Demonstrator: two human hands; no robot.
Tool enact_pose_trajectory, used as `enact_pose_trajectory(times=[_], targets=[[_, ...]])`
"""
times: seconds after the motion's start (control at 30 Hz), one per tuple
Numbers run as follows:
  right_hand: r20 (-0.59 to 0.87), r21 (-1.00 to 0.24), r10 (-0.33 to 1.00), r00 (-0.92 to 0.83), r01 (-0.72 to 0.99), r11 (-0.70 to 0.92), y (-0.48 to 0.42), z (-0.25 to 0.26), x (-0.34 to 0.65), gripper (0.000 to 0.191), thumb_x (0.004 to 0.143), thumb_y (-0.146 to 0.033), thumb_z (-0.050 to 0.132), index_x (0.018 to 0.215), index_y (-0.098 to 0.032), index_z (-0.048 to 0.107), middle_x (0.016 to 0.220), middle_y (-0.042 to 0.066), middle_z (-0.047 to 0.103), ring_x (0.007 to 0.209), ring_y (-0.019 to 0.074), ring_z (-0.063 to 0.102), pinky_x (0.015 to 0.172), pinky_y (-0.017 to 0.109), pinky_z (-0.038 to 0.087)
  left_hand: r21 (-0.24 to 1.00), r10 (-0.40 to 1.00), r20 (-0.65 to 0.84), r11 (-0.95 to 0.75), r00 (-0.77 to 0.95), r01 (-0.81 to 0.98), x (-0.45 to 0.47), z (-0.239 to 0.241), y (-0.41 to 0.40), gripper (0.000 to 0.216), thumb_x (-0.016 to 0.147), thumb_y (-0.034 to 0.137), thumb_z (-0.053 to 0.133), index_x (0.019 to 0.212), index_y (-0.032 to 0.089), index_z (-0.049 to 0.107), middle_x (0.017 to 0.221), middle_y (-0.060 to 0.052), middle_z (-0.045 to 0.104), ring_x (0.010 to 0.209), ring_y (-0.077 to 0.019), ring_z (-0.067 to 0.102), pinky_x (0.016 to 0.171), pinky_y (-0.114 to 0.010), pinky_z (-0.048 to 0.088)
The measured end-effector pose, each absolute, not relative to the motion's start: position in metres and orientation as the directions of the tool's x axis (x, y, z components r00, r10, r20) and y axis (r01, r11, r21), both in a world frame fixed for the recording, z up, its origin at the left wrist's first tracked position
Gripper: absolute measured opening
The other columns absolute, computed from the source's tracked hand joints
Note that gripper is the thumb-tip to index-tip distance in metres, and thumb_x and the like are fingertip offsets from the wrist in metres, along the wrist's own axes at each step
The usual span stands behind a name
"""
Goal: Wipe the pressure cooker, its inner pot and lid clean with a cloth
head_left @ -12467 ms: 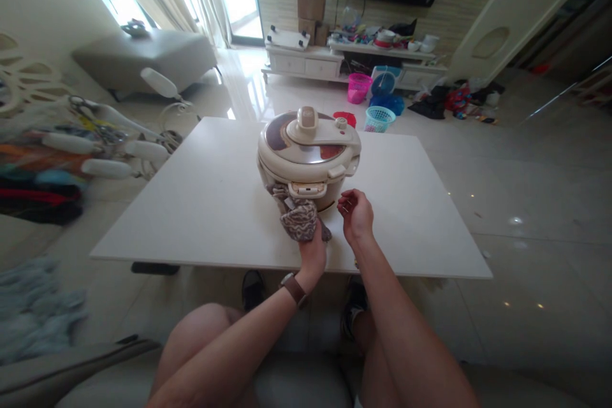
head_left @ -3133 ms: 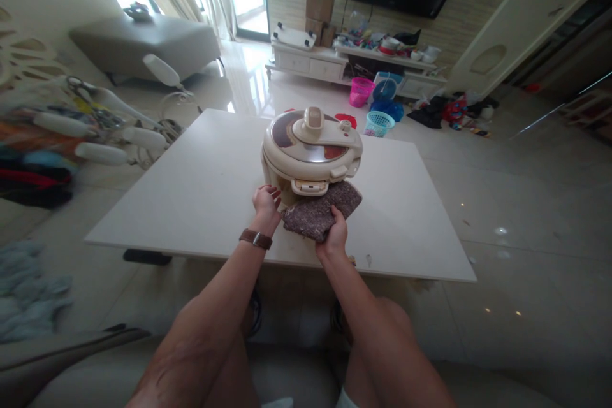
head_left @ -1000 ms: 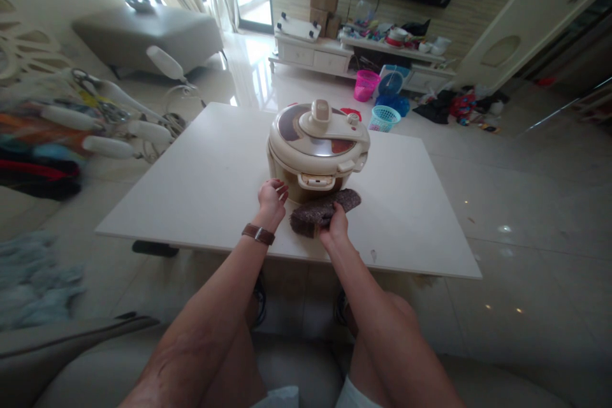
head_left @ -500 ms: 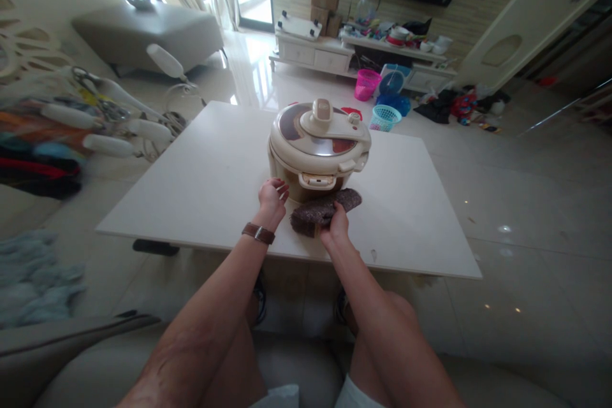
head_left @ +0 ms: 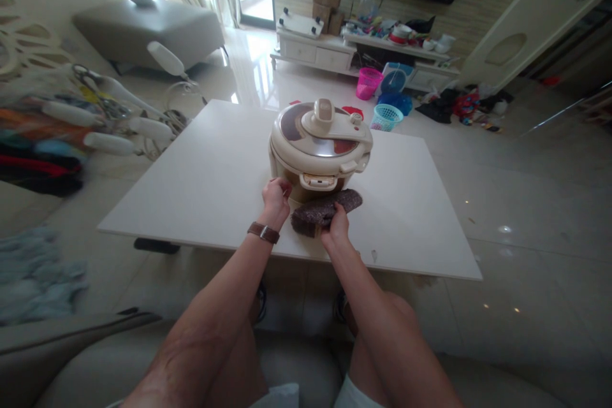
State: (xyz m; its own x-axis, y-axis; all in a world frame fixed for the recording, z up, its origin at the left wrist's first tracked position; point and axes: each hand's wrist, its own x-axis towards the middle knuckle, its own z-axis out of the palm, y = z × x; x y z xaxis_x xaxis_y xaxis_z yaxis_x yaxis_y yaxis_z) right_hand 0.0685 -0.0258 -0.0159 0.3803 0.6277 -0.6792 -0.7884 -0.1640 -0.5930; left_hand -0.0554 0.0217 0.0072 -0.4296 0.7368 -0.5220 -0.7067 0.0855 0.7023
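Note:
An electric pressure cooker (head_left: 321, 146), cream and brown with its lid on, stands upright on the white table (head_left: 191, 185). My right hand (head_left: 336, 228) grips a folded dark brown cloth (head_left: 325, 209) with a speckled surface, thumb on top. The cloth is at the front of the cooker, below its front handle. My left hand (head_left: 276, 196), with a brown watch on the wrist, is by the cooker's lower left front. Its fingers are curled in, and whatever they may hold is hidden. Whether this hand touches the cooker I cannot tell.
Floor baskets, one pink (head_left: 368, 83) and one light blue (head_left: 387, 116), stand beyond the table. A white cabinet (head_left: 315, 56) lines the far wall. White padded arms of some equipment (head_left: 166, 58) rise at the left. The sofa (head_left: 296, 363) is beneath me.
My left hand's fingers have curled in more, and the hand has shifted slightly right. My right hand and the cloth have hardly moved.

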Motion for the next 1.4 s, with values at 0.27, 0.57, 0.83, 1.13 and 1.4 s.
enact_pose_trajectory(times=[0.27,0.57,0.83,1.13,1.4], targets=[[-0.67,-0.606,0.653,0.354,-0.769,-0.205,-0.028,-0.019,0.069,0.01,0.09,-0.022,0.058,0.098,-0.021,0.064,0.08,-0.001,0.074,0.073,0.0155,0.072,0.065,0.024,0.062,0.693,0.731,-0.56,0.157,-0.389,-0.704,-0.057,0.006,0.017,0.019,0.068,0.008,0.064,0.08,0.02,0.056,0.078,0.001,0.062,0.067,-0.0117,0.059,0.067,-0.027,0.045],[-0.666,-0.616,0.651,0.365,-0.761,-0.203,-0.029,-0.018,0.066,0.013,0.091,-0.023,0.058,0.103,-0.02,0.063,0.081,-0.002,0.074,0.071,0.0142,0.071,0.065,0.024,0.062,0.693,0.736,-0.547,0.129,-0.4,-0.709,-0.052,0.011,0.016,0.008,0.073,0.017,0.063,0.071,0.02,0.055,0.062,0.001,0.055,0.057,-0.0121,0.053,0.056,-0.024,0.041],[-0.645,-0.632,0.669,0.368,-0.749,-0.197,-0.027,-0.02,0.066,0.014,0.088,-0.023,0.057,0.101,-0.02,0.063,0.082,-0.001,0.075,0.073,0.0162,0.073,0.064,0.026,0.062,0.794,0.891,-0.364,0.146,-0.27,-0.59,-0.028,0.017,-0.002,0.022,0.078,0.031,0.061,0.061,0.02,0.055,0.048,-0.002,0.051,0.043,-0.0146,0.048,0.043,-0.026,0.032],[-0.663,-0.595,0.653,0.366,-0.787,-0.163,-0.029,-0.006,0.063,0.01,0.089,-0.019,0.055,0.095,-0.018,0.063,0.073,-0.003,0.072,0.065,0.0144,0.07,0.061,0.024,0.059,0.8,0.943,-0.284,0.133,-0.174,-0.585,-0.02,0.016,-0.008,0.028,0.077,0.043,0.056,0.062,0.019,0.057,0.051,-0.001,0.057,0.043,-0.0127,0.053,0.044,-0.024,0.037],[-0.664,-0.603,0.66,0.35,-0.774,-0.196,-0.029,-0.006,0.066,0.005,0.092,-0.019,0.055,0.091,-0.02,0.06,0.071,-0.004,0.07,0.063,0.0123,0.067,0.059,0.021,0.056,0.84,0.966,-0.233,0.145,-0.107,-0.523,-0.016,0.014,-0.009,0.035,0.08,0.051,0.061,0.066,0.019,0.058,0.055,-0.002,0.061,0.045,-0.0128,0.056,0.046,-0.024,0.039]])
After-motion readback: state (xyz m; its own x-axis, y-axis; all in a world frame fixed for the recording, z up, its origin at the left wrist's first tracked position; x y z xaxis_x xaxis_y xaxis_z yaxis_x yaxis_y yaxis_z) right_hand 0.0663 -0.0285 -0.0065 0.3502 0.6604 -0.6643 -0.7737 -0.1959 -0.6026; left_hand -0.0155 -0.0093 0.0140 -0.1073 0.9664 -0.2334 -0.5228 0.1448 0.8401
